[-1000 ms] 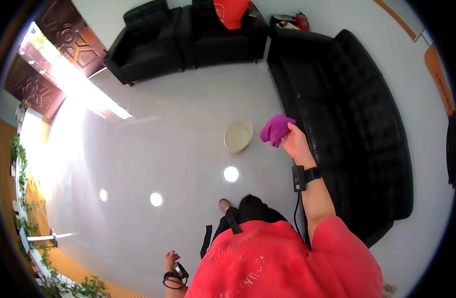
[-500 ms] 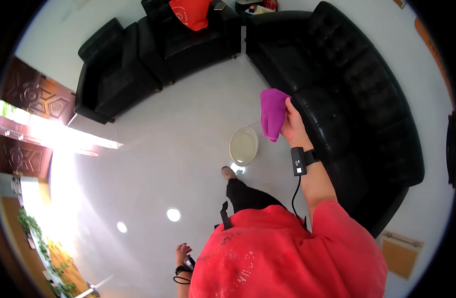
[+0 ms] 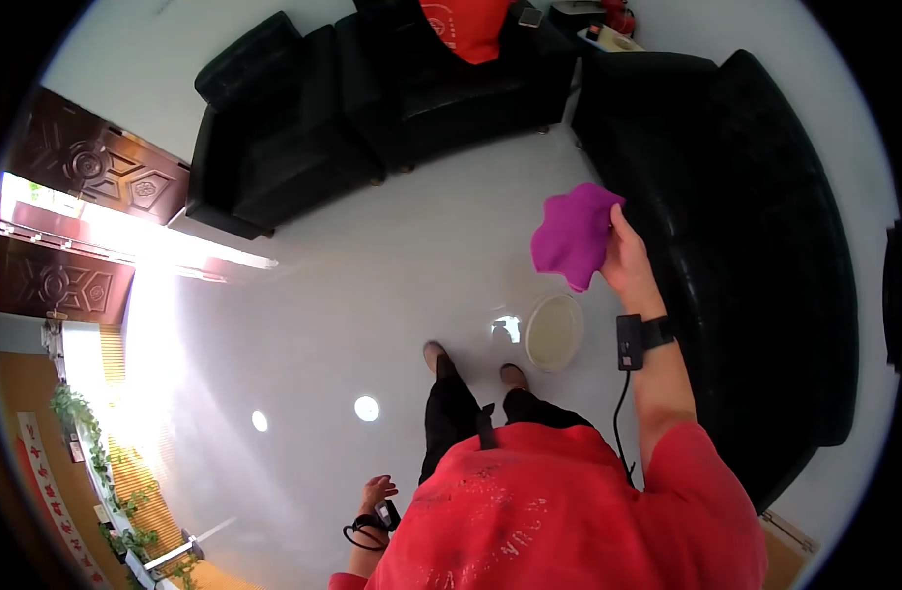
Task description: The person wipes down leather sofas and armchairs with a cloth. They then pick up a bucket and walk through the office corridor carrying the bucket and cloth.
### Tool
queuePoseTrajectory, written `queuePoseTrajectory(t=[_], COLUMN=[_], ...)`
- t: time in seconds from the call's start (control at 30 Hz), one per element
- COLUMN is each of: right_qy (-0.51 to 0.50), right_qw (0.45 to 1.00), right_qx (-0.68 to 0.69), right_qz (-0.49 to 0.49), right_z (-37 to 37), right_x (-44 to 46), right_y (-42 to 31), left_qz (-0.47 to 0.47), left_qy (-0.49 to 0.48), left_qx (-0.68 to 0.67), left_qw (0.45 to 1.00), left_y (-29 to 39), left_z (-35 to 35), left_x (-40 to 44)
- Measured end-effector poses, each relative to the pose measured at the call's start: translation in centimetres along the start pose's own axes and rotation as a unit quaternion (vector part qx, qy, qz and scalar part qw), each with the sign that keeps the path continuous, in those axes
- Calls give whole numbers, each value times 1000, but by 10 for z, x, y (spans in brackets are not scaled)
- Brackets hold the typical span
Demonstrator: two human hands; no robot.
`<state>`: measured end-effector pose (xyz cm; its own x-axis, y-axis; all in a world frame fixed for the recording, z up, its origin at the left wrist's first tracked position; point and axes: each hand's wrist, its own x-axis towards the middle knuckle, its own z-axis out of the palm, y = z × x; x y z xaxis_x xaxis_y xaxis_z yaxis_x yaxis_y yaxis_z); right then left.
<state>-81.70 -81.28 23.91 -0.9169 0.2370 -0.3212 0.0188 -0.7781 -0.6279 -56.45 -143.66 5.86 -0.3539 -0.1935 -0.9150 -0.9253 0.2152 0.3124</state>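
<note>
A purple cloth [image 3: 577, 238] hangs from my right hand [image 3: 626, 258], pinched between thumb and fingers and held out at the right, in front of the black sofa. A strap with a small black box and a cable is on that wrist. Below the cloth, on the floor by my feet, stands a pale basin [image 3: 554, 332] with a light greenish-yellow inside; I cannot tell if it holds water. My left hand [image 3: 377, 490] hangs low beside my red shirt, fingers loosely apart with nothing in them. It also wears a wrist device.
A long black sofa [image 3: 765, 256] runs along the right side. Black armchairs [image 3: 274, 157] stand ahead, one with a red bag or cushion [image 3: 465, 29] on it. Glossy grey floor [image 3: 343, 324] lies between. Carved wooden doors [image 3: 107, 157] and potted plants [image 3: 87, 433] are at the left.
The cloth has spread wider in my right hand. The view has turned left, so furniture and basin sit further right. Both my feet now show, where one did before.
</note>
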Motion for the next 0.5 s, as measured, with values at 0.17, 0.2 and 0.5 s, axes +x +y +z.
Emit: queuePoseTrajectory(t=[0.17,0.2,0.5], right_qy=[34,41,-45], right_qw=[999,999,997], right_qx=[4,4,-50], right_qz=[-25,-35,31], right_z=[11,15,156], right_x=[45,53,159], right_y=[18,24,129], left_qz=[-17,-10,253], left_qy=[-70,-94,-109], left_qx=[7,8,150], left_qw=[997,996,950], left_y=[59,88,502], left_z=[-82,-100,-62], left_x=[91,111,76])
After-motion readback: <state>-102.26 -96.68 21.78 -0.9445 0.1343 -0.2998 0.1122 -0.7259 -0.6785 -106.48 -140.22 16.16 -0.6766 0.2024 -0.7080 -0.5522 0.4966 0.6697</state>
